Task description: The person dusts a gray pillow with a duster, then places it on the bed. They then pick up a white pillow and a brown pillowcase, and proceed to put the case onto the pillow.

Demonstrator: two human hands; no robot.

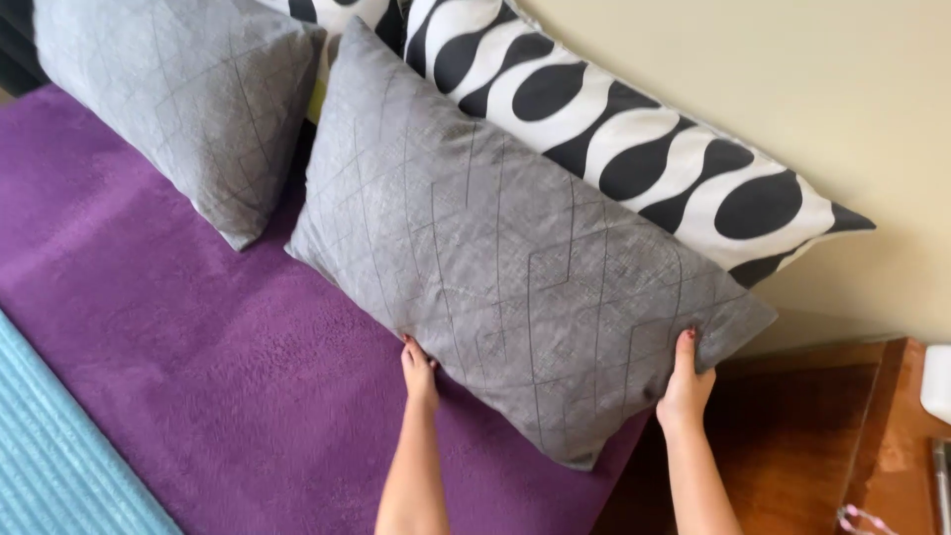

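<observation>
The left hand (418, 370) grips the bottom edge of a big grey pillow (515, 258). The right hand (686, 381) pinches the pillow's corner, thumb on top. The pillow lies on a purple blanket (198, 337). Behind it leans a black and white pillow (634, 129), touching it. Another grey pillow (188, 89) sits near.

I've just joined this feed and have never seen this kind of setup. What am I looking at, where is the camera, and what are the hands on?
There is no machine: a person works with bare hands, filmed by one camera on their head, looking down. The left hand and right hand both grip the lower edge of a large grey cushion, which lies on a purple blanket. A second grey cushion sits at upper left. Behind them a black-and-white patterned pillow leans against the cream wall. A wooden surface is at lower right.
</observation>
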